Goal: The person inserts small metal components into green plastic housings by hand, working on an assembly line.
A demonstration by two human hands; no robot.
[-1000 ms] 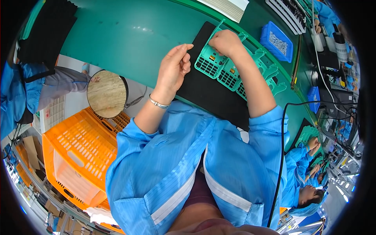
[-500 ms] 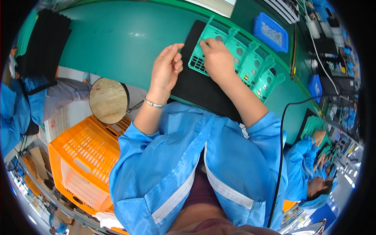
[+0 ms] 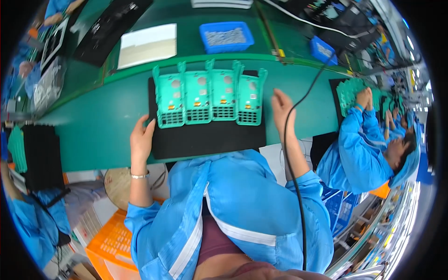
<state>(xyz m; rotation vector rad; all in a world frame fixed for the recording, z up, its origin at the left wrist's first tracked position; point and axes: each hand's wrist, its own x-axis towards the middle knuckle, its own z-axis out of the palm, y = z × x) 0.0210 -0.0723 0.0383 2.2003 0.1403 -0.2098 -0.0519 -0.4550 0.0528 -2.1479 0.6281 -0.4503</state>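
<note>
Several green plastic housings [image 3: 199, 95] stand side by side on a black mat [image 3: 207, 140] on the green table. Each has a grid of small square openings at its near end, and prongs rise at the far end. The rightmost housing [image 3: 249, 100] sits slightly apart from its neighbours. At the mat's left edge is my left hand [image 3: 141, 142], thumb and fingers apart; whether it touches the mat I cannot tell. My right hand [image 3: 283, 112] hovers right of the housings, slightly blurred, fingers loosely bent and nothing visible in it.
Beyond the table's raised edge are a blue bin [image 3: 226, 37] of small pieces and a white sheet [image 3: 147, 45]. A black cable [image 3: 298, 186] hangs across my right arm. A co-worker [image 3: 368, 144] sits at right. An orange crate [image 3: 112, 240] stands at lower left.
My view has turned, so the mat and housings now lie nearly straight ahead. My right hand has left the housings for their right side; my left hand has come to the mat's left edge.
</note>
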